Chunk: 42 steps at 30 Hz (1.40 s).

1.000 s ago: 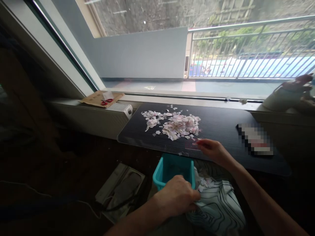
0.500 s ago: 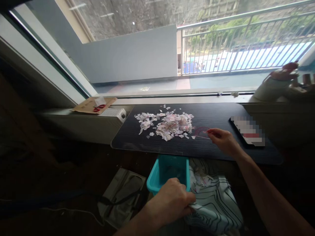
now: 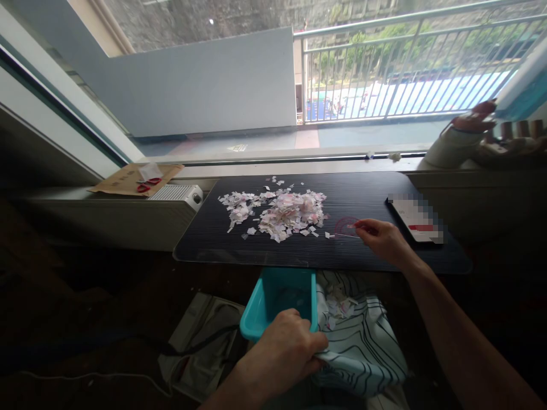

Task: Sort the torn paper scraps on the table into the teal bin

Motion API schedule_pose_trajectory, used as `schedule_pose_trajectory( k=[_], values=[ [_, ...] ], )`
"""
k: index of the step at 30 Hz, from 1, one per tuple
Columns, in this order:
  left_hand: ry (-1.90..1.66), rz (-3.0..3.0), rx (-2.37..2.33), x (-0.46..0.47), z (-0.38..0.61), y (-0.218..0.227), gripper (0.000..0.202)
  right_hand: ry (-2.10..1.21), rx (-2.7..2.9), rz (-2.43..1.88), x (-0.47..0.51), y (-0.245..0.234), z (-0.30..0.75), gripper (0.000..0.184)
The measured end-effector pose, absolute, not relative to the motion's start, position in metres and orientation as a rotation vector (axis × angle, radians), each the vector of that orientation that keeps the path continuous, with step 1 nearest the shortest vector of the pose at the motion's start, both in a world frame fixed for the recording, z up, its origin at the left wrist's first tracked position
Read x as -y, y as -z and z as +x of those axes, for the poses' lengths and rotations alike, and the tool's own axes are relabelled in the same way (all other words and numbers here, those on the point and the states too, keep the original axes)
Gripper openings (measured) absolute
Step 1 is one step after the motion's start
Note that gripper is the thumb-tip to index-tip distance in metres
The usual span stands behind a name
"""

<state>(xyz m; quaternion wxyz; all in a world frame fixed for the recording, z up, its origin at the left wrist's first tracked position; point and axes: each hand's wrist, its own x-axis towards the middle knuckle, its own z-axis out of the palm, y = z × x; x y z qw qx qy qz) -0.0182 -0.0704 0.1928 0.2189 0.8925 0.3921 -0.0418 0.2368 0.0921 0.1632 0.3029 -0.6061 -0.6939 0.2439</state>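
Note:
My right hand (image 3: 378,236) pinches a clear pinkish protractor (image 3: 344,226) by its right end, low over the dark table (image 3: 363,196). Just left of the protractor lies a heap of small torn paper pieces (image 3: 290,213), with loose scraps around it. Below the table's front edge, my left hand (image 3: 286,347) is closed on the near right rim of a turquoise plastic bin (image 3: 252,319). Its fingertips also meet the edge of a striped cloth (image 3: 363,341), in whose fold more paper scraps (image 3: 342,304) lie. Part of the bin is hidden behind this hand.
A phone (image 3: 416,219) lies at the table's right. On the left ledge are a brown envelope (image 3: 117,181), red-handled scissors (image 3: 149,184) and a white heater (image 3: 177,196). A pale bag (image 3: 205,341) is on the floor. Several wooden-looking fingers (image 3: 519,134) show at right, by the window.
The view has shifted, so most things appear further left. My right hand has moved slightly right relative to the paper heap, with the protractor. My left hand keeps its hold on the bin.

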Motion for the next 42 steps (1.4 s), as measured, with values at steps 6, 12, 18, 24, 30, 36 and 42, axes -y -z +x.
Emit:
schedule_pose_trajectory(
  k=[6,12,18,24,30,36,42],
  values=[
    [0.098,2.496,-1.102,0.070,-0.018,-0.192,0.015,-0.675,1.874,-1.607,-0.084,-0.162,0.242,0.028],
    [0.087,2.519,-1.097,0.070,-0.018,-0.187,0.014,-0.697,1.853,-1.607,-0.076,-0.161,0.246,0.028],
    [0.111,2.568,-1.057,0.066,-0.007,-0.180,0.017,-0.657,1.857,-1.603,-0.074,-0.159,0.246,0.026],
    [0.172,2.653,-0.913,0.059,0.014,-0.184,0.020,-0.721,1.920,-1.539,-0.069,-0.162,0.238,0.025],
    [0.200,2.681,-0.850,0.054,0.022,-0.193,0.019,-0.736,1.933,-1.507,-0.072,-0.163,0.223,0.026],
    [0.207,2.674,-0.846,0.054,0.024,-0.194,0.020,-0.700,1.911,-1.492,-0.079,-0.162,0.211,0.026],
    [0.221,2.666,-0.831,0.053,0.025,-0.197,0.020,-0.693,1.914,-1.516,-0.081,-0.159,0.216,0.025]
  ],
)
